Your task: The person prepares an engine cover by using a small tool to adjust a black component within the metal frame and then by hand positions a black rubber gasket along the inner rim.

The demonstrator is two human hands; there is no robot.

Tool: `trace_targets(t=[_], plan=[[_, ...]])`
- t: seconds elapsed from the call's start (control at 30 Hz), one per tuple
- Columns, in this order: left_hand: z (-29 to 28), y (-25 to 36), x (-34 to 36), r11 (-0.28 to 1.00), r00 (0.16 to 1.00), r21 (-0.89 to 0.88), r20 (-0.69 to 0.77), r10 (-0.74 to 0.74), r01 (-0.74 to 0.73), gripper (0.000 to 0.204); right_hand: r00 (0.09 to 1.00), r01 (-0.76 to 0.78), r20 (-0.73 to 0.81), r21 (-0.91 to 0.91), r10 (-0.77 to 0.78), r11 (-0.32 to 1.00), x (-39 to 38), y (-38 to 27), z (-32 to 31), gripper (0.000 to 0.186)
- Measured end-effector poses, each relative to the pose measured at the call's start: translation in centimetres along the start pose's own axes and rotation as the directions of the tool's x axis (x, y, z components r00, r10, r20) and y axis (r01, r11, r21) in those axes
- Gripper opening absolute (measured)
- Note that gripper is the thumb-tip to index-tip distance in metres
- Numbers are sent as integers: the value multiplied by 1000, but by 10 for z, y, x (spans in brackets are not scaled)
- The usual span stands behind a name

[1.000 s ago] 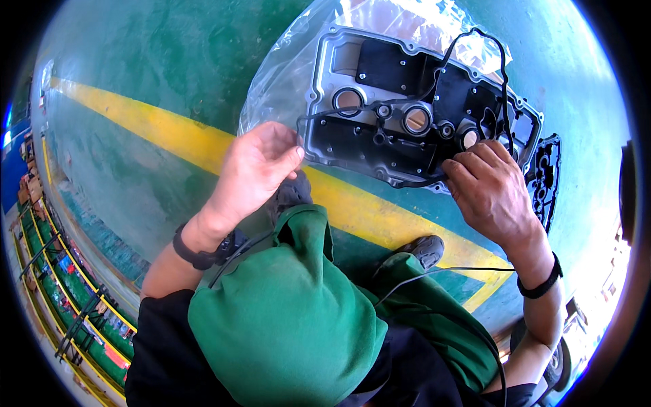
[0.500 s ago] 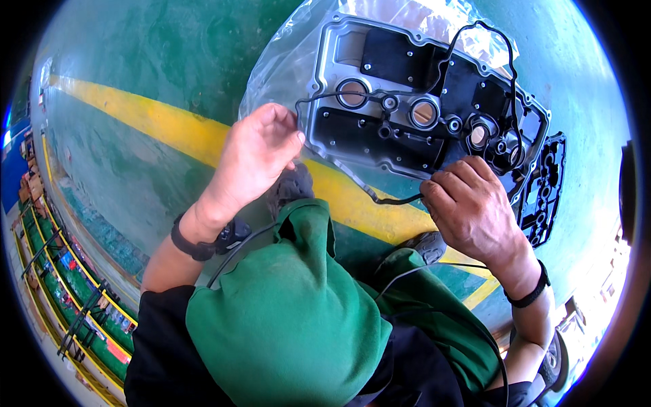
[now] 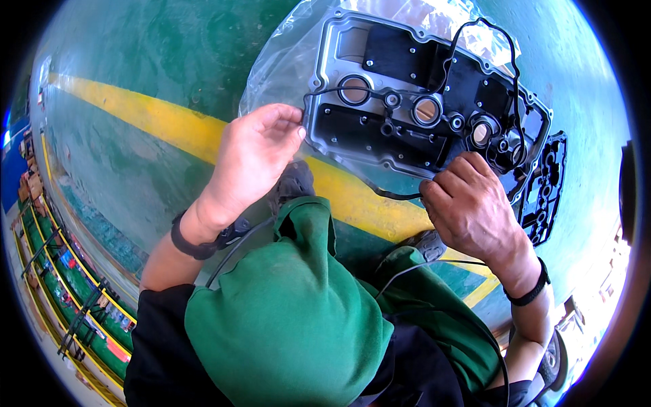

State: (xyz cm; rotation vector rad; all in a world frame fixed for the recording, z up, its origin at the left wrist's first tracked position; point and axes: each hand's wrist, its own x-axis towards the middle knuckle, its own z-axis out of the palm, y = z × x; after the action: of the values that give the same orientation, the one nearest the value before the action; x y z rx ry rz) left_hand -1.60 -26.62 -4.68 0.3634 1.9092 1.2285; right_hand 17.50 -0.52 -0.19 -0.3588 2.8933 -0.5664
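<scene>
A thin black rubber gasket (image 3: pixel 393 195) hangs in a loose loop between my hands and over a silver engine valve cover (image 3: pixel 346 47) with black plates and round holes. Beside the cover's left edge, my left hand (image 3: pixel 261 146) pinches the gasket's left end between thumb and fingers. My right hand (image 3: pixel 468 200) grips the lower strand at the cover's near edge, its fingertips partly hiding the gasket. The far part of the gasket stands up in an arch above the cover's right half.
Clear plastic sheeting (image 3: pixel 274 71) lies under and behind the cover. A second, black cover-like part (image 3: pixel 542 197) rests at the right. A yellow stripe (image 3: pixel 156 119) crosses the green floor (image 3: pixel 156 47). My shoes and green-covered lap are close below, with a thin cable across.
The gasket's left end has shifted slightly right, closer to the cover's edge. Its lower strand now dips less and runs nearer the cover. Both hands keep their grip.
</scene>
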Motion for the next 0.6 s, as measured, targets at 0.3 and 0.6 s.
trace_targets(t=[0.3, 0.6], plan=[[3, -4, 5, 999, 997, 29, -66, 40, -38, 14, 998, 38, 40, 63, -40, 997, 1, -4, 2, 13], [2, 4, 8, 1000, 999, -2, -22, -25, 25, 16, 998, 59, 6, 74, -60, 996, 0, -3, 2, 14]])
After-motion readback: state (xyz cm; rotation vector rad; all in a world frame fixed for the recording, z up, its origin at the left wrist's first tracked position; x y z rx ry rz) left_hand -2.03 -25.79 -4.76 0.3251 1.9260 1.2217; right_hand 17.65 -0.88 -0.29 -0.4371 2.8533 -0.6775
